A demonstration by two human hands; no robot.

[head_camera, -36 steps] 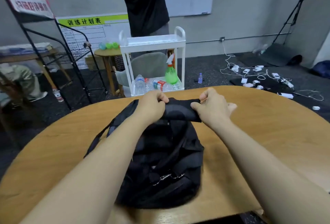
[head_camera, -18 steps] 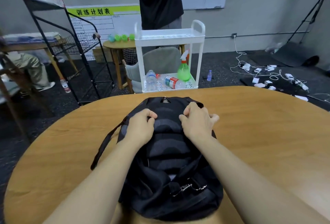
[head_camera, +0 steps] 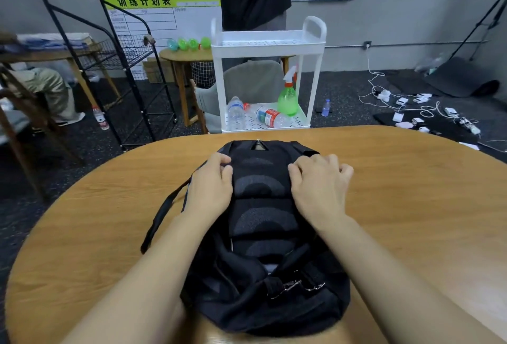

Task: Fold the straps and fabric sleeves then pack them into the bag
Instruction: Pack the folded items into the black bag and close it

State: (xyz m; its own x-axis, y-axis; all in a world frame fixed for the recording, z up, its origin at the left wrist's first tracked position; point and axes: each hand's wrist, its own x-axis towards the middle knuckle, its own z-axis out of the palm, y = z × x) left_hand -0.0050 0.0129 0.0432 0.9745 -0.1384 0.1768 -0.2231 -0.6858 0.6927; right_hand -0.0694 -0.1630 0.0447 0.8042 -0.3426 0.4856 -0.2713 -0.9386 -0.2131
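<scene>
On the round wooden table (head_camera: 397, 206), the black bag (head_camera: 260, 234) lies flat, its zipper end pointing away from the person. The left hand (head_camera: 211, 187) rests on the bag's left side with fingers curled, pinching the fabric. The right hand (head_camera: 319, 187) presses on the bag's right side, fingers bent; whether it grips anything I cannot tell. A black strap (head_camera: 162, 212) trails left of the bag. Beyond the bag stands a white cart (head_camera: 267, 45).
</scene>
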